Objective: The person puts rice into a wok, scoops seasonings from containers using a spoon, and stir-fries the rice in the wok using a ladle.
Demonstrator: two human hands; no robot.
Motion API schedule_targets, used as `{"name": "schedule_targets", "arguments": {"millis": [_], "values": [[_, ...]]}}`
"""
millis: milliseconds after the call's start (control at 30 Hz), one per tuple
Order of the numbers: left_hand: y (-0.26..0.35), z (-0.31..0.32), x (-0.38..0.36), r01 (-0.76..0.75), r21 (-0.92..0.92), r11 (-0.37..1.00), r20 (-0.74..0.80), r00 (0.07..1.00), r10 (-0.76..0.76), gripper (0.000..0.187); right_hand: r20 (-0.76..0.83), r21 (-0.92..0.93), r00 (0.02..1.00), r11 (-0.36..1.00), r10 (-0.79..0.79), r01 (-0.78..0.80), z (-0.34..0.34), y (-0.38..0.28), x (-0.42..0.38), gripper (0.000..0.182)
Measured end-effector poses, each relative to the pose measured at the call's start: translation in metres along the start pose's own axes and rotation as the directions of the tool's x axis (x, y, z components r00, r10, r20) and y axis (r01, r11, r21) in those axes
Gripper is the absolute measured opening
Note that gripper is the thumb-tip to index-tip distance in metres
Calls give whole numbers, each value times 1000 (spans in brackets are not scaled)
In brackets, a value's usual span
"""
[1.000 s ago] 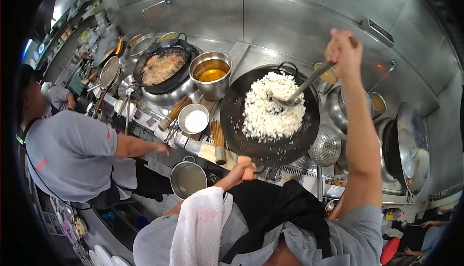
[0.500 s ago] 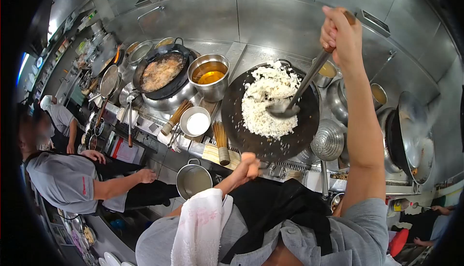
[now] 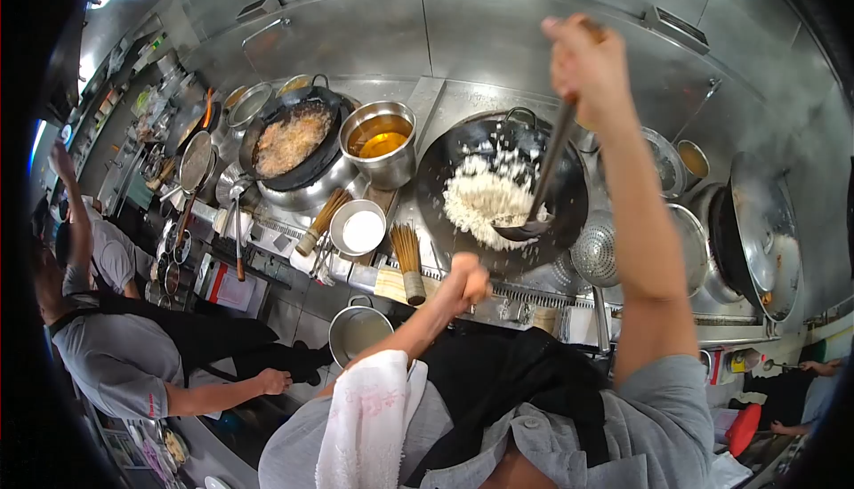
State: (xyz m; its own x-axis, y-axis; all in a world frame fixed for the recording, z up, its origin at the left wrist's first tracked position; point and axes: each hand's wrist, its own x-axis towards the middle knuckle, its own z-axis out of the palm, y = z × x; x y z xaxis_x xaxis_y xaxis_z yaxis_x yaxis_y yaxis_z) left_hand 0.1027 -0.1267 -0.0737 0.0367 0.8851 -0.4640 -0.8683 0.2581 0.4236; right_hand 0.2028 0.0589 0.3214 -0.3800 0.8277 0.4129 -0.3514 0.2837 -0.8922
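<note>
My right hand (image 3: 587, 67) is raised high, wrapped round the wooden grip of a long metal ladle (image 3: 553, 164). The ladle's bowl dips into white rice (image 3: 485, 200) in a large dark wok (image 3: 569, 196). My left hand (image 3: 465, 283) is closed in a fist at the wok's near rim, apparently on its near handle, which the fingers hide. A loop handle shows on the wok's far rim. The rice is heaped in the middle, blurred, with loose grains scattered up the far wall.
Left of the wok stand a pot of amber oil (image 3: 402, 167), a second wok (image 3: 294, 138) with bubbling food, a bowl of white powder (image 3: 360, 227) and bamboo brushes (image 3: 406, 253). A perforated strainer (image 3: 598, 249) lies on the right. A co-worker (image 3: 116, 338) stands at left.
The wok has tilted and shifted, and the rice has gathered lower in it. My right hand and ladle have moved left; my left hand has risen slightly. The co-worker has raised an arm.
</note>
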Motion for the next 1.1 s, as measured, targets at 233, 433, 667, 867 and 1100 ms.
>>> {"name": "schedule_targets", "arguments": {"millis": [233, 433, 667, 867, 1100], "values": [[-33, -52, -28, 1, 197, 980, 13, 1000, -4, 23, -85, -12, 990, 994, -111, 111, -41, 37, 27, 27], [10, 16, 5, 32, 49, 998, -39, 999, -30, 25, -23, -198, 993, 974, -119, 112, 19, -4, -9, 29], [-22, -55, -34, 35, 105, 994, 160, 986, -52, 26, 20, 62, 989, 987, -149, 148, -36, 39, 18, 35], [12, -25, 27, 54, 68, 996, 222, 973, -68, 16, 77, 28, 997, 999, -19, 17, 5, -13, 3, 26], [-28, -59, -1, -28, 131, 991, 67, 998, 19, 24, -18, 173, 977, 962, -211, 211, -42, 67, -12, 31]]}}
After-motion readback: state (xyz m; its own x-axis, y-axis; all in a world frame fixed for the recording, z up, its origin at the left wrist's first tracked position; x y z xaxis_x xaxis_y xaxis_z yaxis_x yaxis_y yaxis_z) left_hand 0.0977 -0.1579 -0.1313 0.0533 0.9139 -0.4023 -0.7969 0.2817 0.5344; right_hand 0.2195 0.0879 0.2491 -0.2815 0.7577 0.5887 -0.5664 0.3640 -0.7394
